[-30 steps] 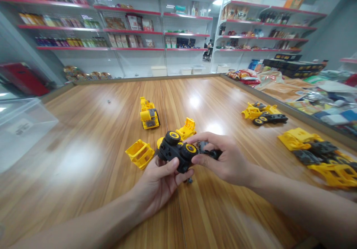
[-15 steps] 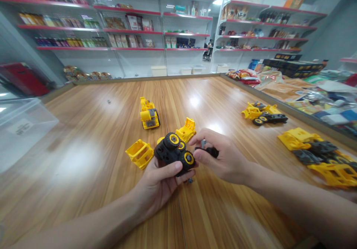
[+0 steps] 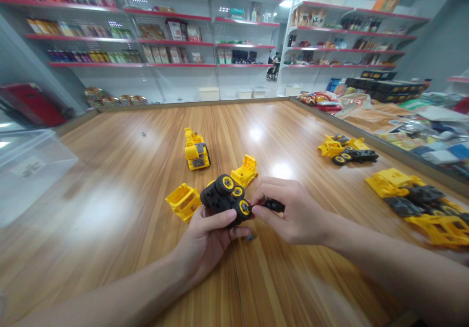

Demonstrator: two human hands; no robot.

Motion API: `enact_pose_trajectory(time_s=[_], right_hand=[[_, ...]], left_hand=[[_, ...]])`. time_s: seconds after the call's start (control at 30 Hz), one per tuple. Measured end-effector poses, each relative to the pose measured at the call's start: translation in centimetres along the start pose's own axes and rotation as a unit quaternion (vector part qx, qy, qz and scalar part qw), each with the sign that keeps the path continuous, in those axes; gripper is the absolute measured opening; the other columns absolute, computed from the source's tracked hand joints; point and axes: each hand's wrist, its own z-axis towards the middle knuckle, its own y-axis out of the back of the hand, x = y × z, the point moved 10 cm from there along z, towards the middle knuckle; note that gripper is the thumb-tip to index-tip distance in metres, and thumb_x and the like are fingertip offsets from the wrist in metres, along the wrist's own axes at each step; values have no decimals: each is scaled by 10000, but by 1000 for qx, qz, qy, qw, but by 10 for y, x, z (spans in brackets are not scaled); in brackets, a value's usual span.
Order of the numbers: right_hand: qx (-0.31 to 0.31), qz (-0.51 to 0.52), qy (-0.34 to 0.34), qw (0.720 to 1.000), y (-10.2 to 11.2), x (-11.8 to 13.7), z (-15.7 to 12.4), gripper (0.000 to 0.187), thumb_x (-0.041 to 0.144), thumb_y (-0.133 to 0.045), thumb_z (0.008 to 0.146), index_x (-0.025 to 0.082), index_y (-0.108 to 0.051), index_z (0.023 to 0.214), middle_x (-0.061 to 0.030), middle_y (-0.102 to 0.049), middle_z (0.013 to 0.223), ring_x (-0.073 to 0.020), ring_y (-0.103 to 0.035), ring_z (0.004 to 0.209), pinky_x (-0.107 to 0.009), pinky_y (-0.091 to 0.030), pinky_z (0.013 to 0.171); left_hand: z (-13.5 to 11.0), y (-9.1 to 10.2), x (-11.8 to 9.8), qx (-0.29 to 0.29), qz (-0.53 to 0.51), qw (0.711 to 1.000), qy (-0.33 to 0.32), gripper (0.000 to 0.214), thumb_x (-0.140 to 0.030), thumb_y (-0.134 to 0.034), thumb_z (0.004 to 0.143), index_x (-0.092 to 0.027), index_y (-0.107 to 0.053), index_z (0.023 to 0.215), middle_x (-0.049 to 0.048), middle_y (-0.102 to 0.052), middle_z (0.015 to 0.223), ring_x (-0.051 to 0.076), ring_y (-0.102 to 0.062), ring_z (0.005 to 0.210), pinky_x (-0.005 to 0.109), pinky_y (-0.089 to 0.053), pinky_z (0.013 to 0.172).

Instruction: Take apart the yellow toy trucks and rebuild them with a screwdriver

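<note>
My left hand (image 3: 207, 239) grips a black toy chassis (image 3: 223, 199) with yellow-hubbed wheels, held just above the wooden table (image 3: 120, 209). My right hand (image 3: 293, 209) pinches a small black tool or part (image 3: 273, 205), its tip against the chassis's right side. A yellow dump bed (image 3: 182, 201) lies left of the chassis, and a yellow bucket piece (image 3: 246, 169) sits just behind it. A small dark screw (image 3: 249, 237) lies on the table under my hands.
A small yellow toy truck (image 3: 196, 152) stands farther back. More yellow and black toy vehicles and parts (image 3: 346, 150) (image 3: 417, 202) lie at the right. A clear plastic box (image 3: 25, 170) stands at the left. Store shelves line the back.
The chassis has been turned and lowered a little in my left hand. My right hand shifted its black piece down toward the chassis's right side.
</note>
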Motion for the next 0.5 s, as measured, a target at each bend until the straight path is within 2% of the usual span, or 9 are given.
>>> enact_pose_trajectory(time_s=[0.13, 0.37, 0.5], right_hand=[[-10, 1, -9, 1000, 1, -2, -1, 30, 175, -580, 858, 175, -609, 853, -59, -635, 847, -169, -586, 776, -312, -484, 715], [-3, -1, -12, 1000, 0, -3, -1, 30, 177, -612, 841, 175, -603, 870, -53, -634, 858, -165, -586, 783, -302, -485, 709], [2, -5, -6, 1000, -1, -3, -1, 45, 161, -615, 832, 177, -598, 870, -52, -637, 860, -165, -588, 785, -299, -487, 708]], left_hand=[[0, 2, 1, -3, 0, 1000, -3, 254, -64, -701, 773, -149, -685, 1012, 79, -727, 978, 219, -698, 870, 303, -612, 636], [-1, 3, 2, -13, 11, 1000, -1, 433, -58, -696, 769, -175, -619, 1179, 91, -722, 973, 225, -696, 845, 314, -588, 639], [-1, 2, 1, -12, 17, 1000, -3, 410, -59, -680, 782, -177, -617, 1170, 80, -713, 971, 213, -684, 842, 315, -581, 649]])
